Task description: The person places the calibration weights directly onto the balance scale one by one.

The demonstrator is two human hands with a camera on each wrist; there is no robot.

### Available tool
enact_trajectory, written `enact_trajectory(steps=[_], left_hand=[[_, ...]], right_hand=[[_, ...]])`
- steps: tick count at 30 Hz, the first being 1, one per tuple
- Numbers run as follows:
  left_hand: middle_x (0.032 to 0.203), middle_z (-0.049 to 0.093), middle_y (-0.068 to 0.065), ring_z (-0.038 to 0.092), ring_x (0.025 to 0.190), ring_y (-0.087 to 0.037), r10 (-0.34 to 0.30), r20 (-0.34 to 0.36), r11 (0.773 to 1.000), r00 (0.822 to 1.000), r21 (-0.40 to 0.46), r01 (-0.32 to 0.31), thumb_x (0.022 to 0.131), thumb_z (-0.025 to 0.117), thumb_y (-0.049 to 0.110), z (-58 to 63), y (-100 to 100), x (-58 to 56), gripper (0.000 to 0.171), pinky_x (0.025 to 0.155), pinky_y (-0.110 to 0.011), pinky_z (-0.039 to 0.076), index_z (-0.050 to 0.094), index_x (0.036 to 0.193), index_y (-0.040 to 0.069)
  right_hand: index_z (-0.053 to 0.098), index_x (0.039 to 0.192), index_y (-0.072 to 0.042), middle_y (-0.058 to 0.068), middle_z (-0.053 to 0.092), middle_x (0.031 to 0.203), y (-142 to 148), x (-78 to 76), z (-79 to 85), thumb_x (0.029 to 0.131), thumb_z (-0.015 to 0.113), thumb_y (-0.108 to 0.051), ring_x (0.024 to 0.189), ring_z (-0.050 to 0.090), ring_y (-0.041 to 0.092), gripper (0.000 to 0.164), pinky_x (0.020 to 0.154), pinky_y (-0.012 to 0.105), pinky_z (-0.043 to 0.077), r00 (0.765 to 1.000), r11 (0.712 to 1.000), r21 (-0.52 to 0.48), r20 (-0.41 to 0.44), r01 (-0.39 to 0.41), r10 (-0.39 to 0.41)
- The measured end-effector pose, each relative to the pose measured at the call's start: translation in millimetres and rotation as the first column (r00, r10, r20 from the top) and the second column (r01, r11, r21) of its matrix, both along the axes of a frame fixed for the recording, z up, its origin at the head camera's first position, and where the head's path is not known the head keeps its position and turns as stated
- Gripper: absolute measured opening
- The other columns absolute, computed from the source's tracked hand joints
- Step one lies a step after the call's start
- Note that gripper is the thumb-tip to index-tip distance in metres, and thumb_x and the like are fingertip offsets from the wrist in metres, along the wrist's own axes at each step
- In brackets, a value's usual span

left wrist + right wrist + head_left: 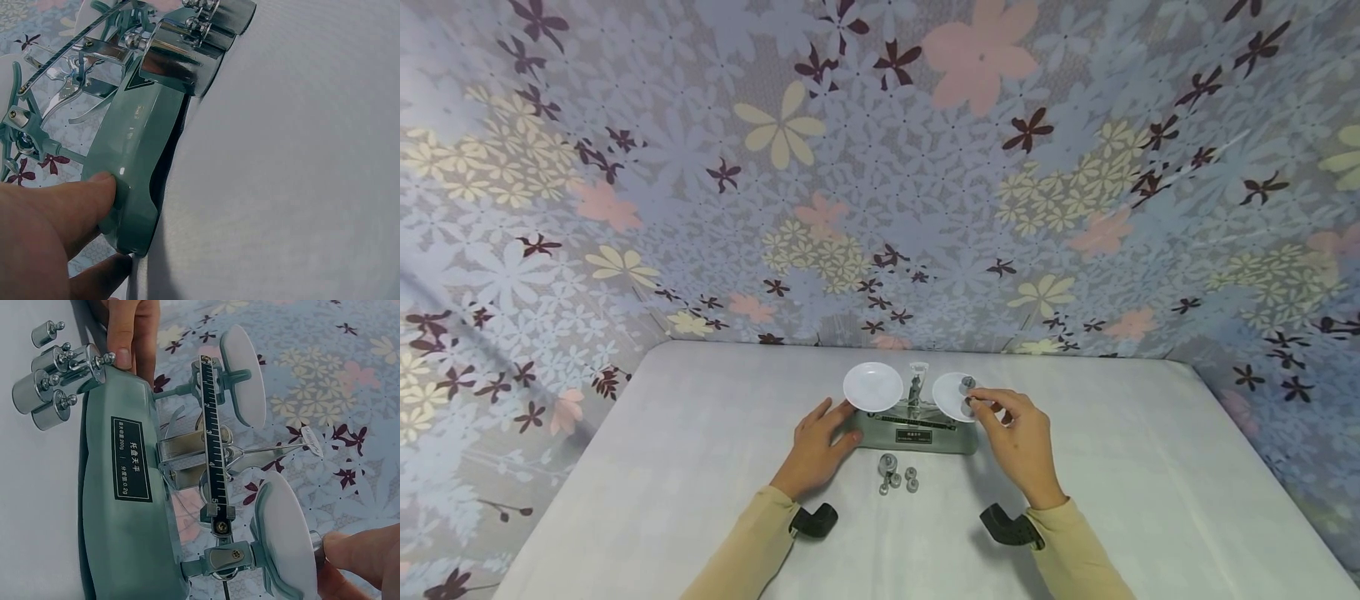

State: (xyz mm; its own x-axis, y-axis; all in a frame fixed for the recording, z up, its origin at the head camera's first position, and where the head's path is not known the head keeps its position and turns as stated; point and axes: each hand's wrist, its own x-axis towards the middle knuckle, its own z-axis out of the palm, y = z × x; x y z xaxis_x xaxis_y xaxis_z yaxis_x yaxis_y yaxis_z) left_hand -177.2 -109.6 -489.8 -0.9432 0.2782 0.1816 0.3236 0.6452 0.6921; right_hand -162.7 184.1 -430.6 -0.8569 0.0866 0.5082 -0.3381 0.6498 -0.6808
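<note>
In front of me, a small green pan balance (917,447) stands on the white-covered bench (1120,483), its long side toward the person seated or standing there. The left hand (815,450) steadies the balance by its left end, thumb against the front face and fingers around behind, just beneath the left pan (872,385), a white dish with nothing of the hand resting in it. The right hand (1022,442) reaches in over the right pan (946,400), thumb and finger pinching a metal weight (318,549) against the dish. Another weight (967,382) stands in that same pan, just beyond the fingertips. Near the front edge of the base sits a loose cluster of silvery weights (888,464), one plainly bigger than its neighbours. A numbered black scale bar (215,434) runs between the two pans, with a black nameplate (131,459) below it. Behind everything rises a flower-patterned wall (940,208).
</note>
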Motion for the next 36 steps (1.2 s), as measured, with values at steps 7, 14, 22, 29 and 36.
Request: enact_trajectory(steps=[7, 14, 22, 29, 36], left_hand=[[0.150, 0.049, -0.015, 0.028, 0.145, -0.047, -0.004, -0.011, 1.000, 1.000, 0.002, 0.004, 0.100, 0.061, 0.023, 1.8, -3, 0.2, 0.050, 0.116, -0.066, 0.015, 0.052, 0.145, 0.003], [0.151, 0.048, -0.014, 0.027, 0.146, -0.045, -0.002, 0.002, 1.000, 1.000, 0.006, 0.002, 0.100, 0.060, 0.024, 0.5, -4, -0.6, 0.050, 0.116, -0.065, 0.015, 0.052, 0.145, 0.003], [0.152, 0.048, -0.013, 0.026, 0.147, -0.045, -0.002, 0.009, 1.000, 1.000, 0.002, 0.002, 0.100, 0.060, 0.025, 0.9, -3, -2.9, 0.050, 0.117, -0.064, 0.014, 0.052, 0.146, 0.005], [0.153, 0.047, -0.013, 0.025, 0.147, -0.044, -0.004, 0.015, 1.000, 1.000, 0.003, 0.004, 0.100, 0.060, 0.025, 2.2, -2, -2.3, 0.051, 0.118, -0.064, 0.014, 0.051, 0.146, 0.005], [0.152, 0.047, -0.013, 0.025, 0.147, -0.044, 0.002, 0.024, 1.000, 1.000, 0.000, -0.002, 0.100, 0.060, 0.025, 0.2, -2, -0.5, 0.051, 0.118, -0.064, 0.013, 0.051, 0.146, 0.004]], right_hand=[[0.079, 0.105, -0.007, 0.007, 0.076, 0.096, -3, 0.1, 0.9, 0.089, 0.076, -0.008, 0.078, 0.057, 0.016, 0.016, 0.068, 0.022, 0.042, 1.000, 0.999, -0.029, 0.024, 0.017, -0.017], [0.078, 0.110, -0.010, 0.005, 0.074, 0.098, -3, 4.3, 5.7, 0.088, 0.075, -0.005, 0.082, 0.057, 0.017, 0.022, 0.069, 0.018, 0.040, 0.999, 0.995, -0.093, 0.045, 0.033, -0.029], [0.076, 0.112, -0.009, 0.004, 0.074, 0.102, -9, 15.1, 17.1, 0.089, 0.077, -0.009, 0.086, 0.059, 0.018, 0.022, 0.068, 0.024, 0.043, 1.000, 0.994, -0.108, 0.019, -0.017, 0.019], [0.076, 0.111, -0.009, 0.002, 0.074, 0.102, -14, 22.8, 21.5, 0.091, 0.075, -0.007, 0.086, 0.057, 0.008, 0.021, 0.069, 0.020, 0.043, 0.994, 0.984, -0.150, 0.042, -0.094, 0.101], [0.076, 0.111, -0.010, -0.001, 0.073, 0.101, -24, 32.2, 18.4, 0.090, 0.076, -0.009, 0.084, 0.056, 0.010, 0.020, 0.069, 0.023, 0.043, 0.982, 0.972, -0.170, 0.069, -0.163, 0.177]])
